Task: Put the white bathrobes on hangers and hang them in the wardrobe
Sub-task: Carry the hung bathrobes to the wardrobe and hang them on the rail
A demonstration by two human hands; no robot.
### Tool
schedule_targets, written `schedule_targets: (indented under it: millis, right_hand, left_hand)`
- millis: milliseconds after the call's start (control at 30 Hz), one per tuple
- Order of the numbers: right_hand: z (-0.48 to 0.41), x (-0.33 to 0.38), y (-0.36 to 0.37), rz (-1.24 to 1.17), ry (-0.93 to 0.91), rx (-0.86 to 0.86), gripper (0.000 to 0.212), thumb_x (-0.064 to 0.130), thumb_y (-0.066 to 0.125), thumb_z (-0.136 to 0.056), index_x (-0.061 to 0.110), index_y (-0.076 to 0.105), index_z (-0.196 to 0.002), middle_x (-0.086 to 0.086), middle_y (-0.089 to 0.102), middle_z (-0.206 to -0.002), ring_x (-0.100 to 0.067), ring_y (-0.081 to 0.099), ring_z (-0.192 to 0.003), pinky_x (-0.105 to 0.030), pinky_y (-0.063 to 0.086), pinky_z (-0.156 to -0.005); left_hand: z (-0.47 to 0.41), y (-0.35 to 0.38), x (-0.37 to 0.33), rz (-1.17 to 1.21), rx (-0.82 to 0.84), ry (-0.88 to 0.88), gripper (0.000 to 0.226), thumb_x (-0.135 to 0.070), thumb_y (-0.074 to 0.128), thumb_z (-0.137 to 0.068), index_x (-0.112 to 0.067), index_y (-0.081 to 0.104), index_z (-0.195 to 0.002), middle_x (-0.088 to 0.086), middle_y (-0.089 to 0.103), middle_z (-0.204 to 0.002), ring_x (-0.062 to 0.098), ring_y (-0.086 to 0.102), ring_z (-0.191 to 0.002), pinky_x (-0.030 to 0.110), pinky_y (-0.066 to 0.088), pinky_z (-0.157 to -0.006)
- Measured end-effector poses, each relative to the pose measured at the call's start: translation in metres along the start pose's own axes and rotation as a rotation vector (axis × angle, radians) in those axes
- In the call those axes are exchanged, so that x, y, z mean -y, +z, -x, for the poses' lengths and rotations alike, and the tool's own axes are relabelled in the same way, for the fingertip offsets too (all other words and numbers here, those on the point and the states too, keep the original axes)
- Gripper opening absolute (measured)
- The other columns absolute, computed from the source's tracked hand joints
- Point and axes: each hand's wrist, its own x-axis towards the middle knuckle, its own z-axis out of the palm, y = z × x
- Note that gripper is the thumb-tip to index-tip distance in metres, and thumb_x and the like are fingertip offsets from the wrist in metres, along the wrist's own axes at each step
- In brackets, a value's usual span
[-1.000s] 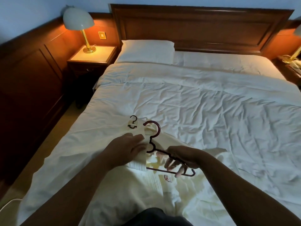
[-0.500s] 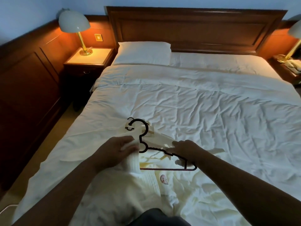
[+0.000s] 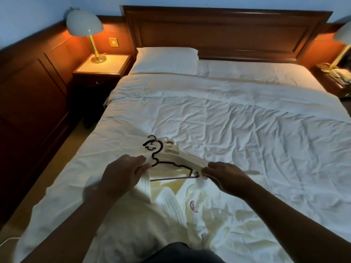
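White terry cloth of a bathrobe lies crumpled on the near end of the bed, at 6 o'clock in the head view, with its collar lifted toward 12. A dark hanger sits in the collar opening, its hook pointing to 11 o'clock and its lower bar showing between the two hands. The left hand has its fingers curled tight round the collar fold just beside the hanger's neck. The right hand pinches the cloth at the hanger's 3 o'clock tip; whether it also touches the hanger cannot be told. A second dark hook peeks out just behind the first. On the robe, at 5 o'clock from the hanger, is a dark red round emblem of curved lines; any lettering is too small to read. At 10 o'clock a lit lamp stands on a nightstand, with a pillow at 11.
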Motion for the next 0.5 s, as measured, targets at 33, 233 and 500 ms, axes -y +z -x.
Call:
schedule_targets:
  millis: [33, 233, 500]
  right_hand:
    - [-0.001, 0.013, 0.001, -0.012, -0.048, 0.032, 0.016, 0.032, 0.049, -0.098, 0.031, 0.061, -0.109, 0.008, 0.057, -0.089, -0.013, 0.057, -0.073, -0.028, 0.045, -0.055]
    - [0.011, -0.009, 0.009, -0.066, 0.09, -0.07, 0.029, 0.014, 0.069, -0.089, 0.031, 0.056, -0.109, 0.006, 0.056, -0.086, -0.019, 0.057, -0.067, -0.03, 0.043, -0.049]
    - [0.016, -0.007, 0.003, -0.104, 0.166, -0.128, 0.022, 0.01, 0.061, -0.089, 0.027, 0.056, -0.101, 0.006, 0.057, -0.097, -0.02, 0.061, -0.074, -0.032, 0.05, -0.055]
  left_hand:
    - [0.0, 0.002, -0.006, -0.012, -0.011, -0.01, 0.036, -0.055, 0.045, -0.094, -0.022, 0.053, -0.081, -0.003, 0.055, -0.063, 0.022, 0.054, -0.065, 0.03, 0.04, -0.043]
    - [0.001, 0.001, 0.013, 0.041, 0.01, -0.113, 0.043, -0.063, 0.041, -0.091, -0.022, 0.056, -0.083, -0.001, 0.062, -0.069, 0.024, 0.06, -0.071, 0.034, 0.046, -0.052]
    - [0.002, -0.002, 0.003, 0.106, -0.082, -0.155, 0.043, -0.059, 0.043, -0.09, -0.02, 0.062, -0.087, 0.003, 0.061, -0.066, 0.028, 0.062, -0.066, 0.036, 0.05, -0.054]
